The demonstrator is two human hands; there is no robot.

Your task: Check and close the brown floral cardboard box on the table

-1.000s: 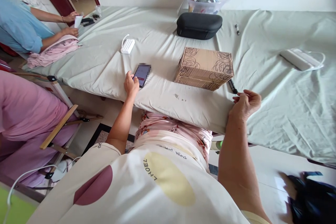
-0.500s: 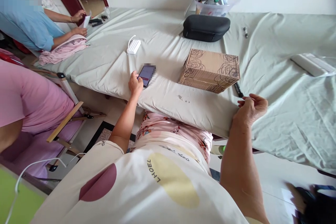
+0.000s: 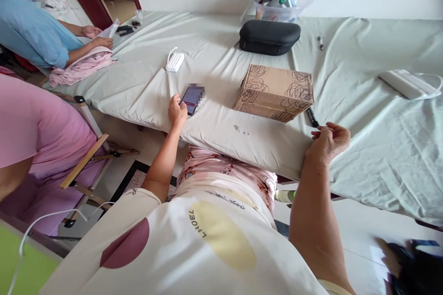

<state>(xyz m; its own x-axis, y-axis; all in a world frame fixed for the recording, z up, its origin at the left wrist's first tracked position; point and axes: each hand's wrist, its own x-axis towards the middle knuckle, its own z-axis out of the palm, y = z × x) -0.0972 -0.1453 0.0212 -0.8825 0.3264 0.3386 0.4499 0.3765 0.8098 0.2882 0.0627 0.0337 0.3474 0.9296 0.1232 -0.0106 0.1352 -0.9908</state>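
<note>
My left hand [image 3: 177,111] is closed around the lower left edge of a smartphone [image 3: 191,99], thumb over its lit screen, at the front edge of the cloth-covered table. A cardboard box [image 3: 277,87] with black scribbled spirals on its faces stands between my two hands. At the box's front right corner, a black marker [image 3: 312,117] lies slantwise, its near end at the fingertips of my right hand [image 3: 330,139]. Thumb and forefinger are pinched there, the other fingers curled, with the wrist at the table edge.
A black zip case [image 3: 270,38] sits behind the box, before a plastic tub [image 3: 277,11] of odds and ends. A white power bank [image 3: 176,61], a small marker [image 3: 320,43] and a white device [image 3: 403,84] lie about. A person in blue [image 3: 34,27] handles paper on the left.
The view has shifted slightly. The co-worker's hands and the paper have moved a little left. My own hands keep their places at the phone and the marker.
</note>
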